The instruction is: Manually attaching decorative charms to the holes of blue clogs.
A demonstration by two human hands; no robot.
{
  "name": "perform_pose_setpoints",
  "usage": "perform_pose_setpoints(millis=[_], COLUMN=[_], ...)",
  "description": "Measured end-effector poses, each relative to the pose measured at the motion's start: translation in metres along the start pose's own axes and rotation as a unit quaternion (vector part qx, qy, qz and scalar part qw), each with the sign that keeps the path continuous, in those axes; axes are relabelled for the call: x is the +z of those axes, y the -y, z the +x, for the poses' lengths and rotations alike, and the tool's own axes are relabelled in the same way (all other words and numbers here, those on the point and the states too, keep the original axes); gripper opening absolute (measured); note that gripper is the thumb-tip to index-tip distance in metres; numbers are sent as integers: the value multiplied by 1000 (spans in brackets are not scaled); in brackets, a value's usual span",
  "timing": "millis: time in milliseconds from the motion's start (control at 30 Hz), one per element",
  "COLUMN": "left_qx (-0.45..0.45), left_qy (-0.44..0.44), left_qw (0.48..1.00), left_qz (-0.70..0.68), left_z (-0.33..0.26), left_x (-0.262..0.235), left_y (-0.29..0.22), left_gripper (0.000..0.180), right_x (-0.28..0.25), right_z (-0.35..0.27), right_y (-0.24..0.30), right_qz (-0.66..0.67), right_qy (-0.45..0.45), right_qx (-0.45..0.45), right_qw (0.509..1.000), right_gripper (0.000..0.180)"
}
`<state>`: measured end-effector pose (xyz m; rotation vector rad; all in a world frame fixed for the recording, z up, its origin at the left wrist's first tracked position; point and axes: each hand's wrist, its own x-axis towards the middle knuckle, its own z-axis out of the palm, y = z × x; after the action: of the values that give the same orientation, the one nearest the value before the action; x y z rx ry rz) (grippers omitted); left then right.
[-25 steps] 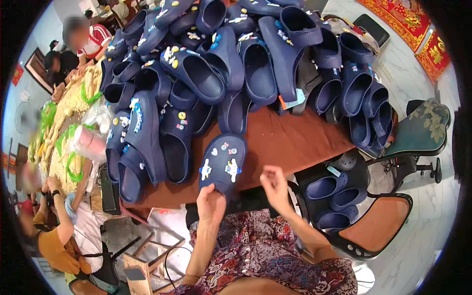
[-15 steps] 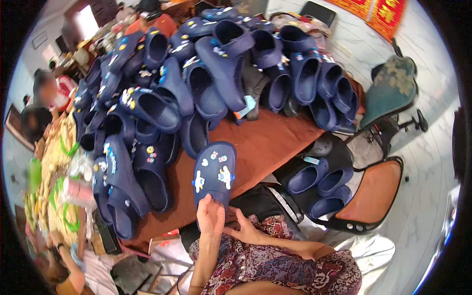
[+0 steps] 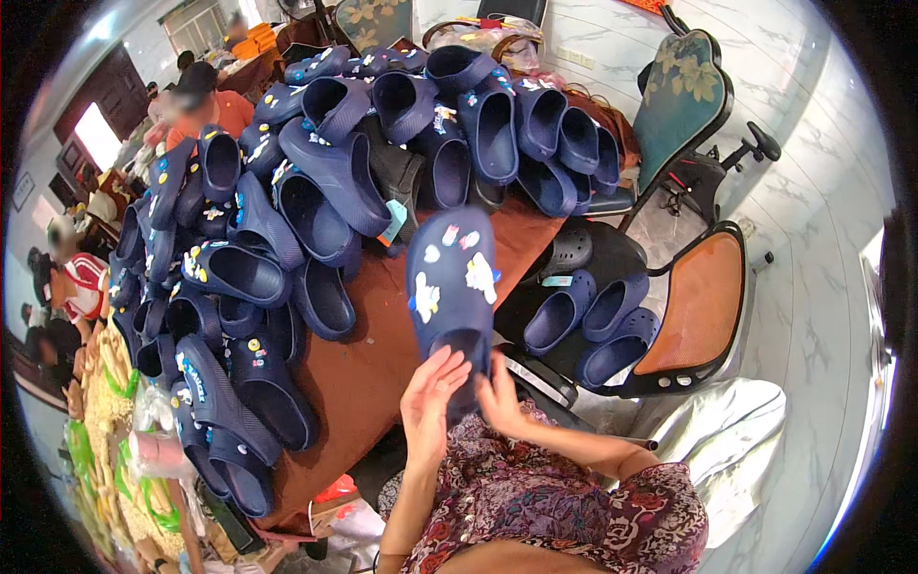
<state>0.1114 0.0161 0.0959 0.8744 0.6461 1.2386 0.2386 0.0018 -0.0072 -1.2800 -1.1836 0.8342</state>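
A navy blue clog (image 3: 449, 263) with white cartoon charms on its upper is raised in front of me, toe pointing away. My left hand (image 3: 432, 394) grips it at the left edge of its foot opening, fingers over the rim. My right hand (image 3: 499, 400) holds its right side near the heel, the thumb and fingers partly hidden by the shoe. Beyond it, a large heap of similar navy clogs (image 3: 320, 210) covers much of a brown-topped table (image 3: 373, 364). One black shoe (image 3: 392, 172) with a light blue tag lies among them.
To the right, an orange-backed chair (image 3: 703, 292) holds several plain clogs (image 3: 612, 306) on its dark seat. Behind it stands a green swivel chair (image 3: 684, 86). Other people sit at the far left, near a pile of yellowish material (image 3: 105, 392). White plastic sheeting (image 3: 727, 440) lies at lower right.
The view has turned rightward. The clog has been lifted nearer and tilted, showing more of its opening. My right hand has come up onto its side; my left hand has shifted along the rim.
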Motion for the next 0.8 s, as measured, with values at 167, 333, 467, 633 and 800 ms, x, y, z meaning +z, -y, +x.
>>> perform_pose_setpoints(millis=[167,333,467,633,800], left_qx=[87,132,150,174,214], left_qy=[-109,-157,-171,-158,-146], left_qw=[979,945,901,831,778], left_qz=[145,253,369,504,572], left_z=[6,24,31,31,26], left_x=[-27,-80,-98,-124,-129], left_y=[15,48,53,68,73], left_gripper=[29,26,26,31,33], right_x=[-30,-38,-64,-110,-143], right_z=[66,103,146,177,219], right_y=[21,21,-3,8,35], right_qz=[75,107,82,83,119], right_qy=[-142,-230,-350,-315,-267], right_qx=[-39,-21,32,-90,-34], right_qw=[986,967,933,941,956], right_gripper=[35,51,65,41,47])
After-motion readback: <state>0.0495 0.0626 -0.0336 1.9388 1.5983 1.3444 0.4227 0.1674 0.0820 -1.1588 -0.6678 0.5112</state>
